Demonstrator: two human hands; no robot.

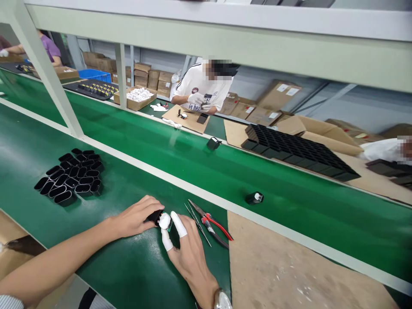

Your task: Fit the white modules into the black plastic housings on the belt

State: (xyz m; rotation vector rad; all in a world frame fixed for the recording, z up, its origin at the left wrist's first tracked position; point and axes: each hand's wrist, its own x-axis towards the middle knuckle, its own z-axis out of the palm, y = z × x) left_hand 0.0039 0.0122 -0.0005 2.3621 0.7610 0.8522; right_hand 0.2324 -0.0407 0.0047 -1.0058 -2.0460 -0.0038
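Left hand [137, 219] gripping black case [153, 216]; right hand [189, 242] curving by white lump [164, 221], cannot tell if pinching. Lump sticking out between hands, looking part done. Hollow cases [74, 172] standing left of hands, seeming undone.

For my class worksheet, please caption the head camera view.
Left hand holds a black casing, right hand at the white piece by its end, pliers and tweezers on the green bench.

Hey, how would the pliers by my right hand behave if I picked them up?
The pliers look stiff and probably heavy for their size, given the bare metal nose. Their handles stand apart, so they may pivot when lifted by one. Lying flat, they seem unlikely to roll.
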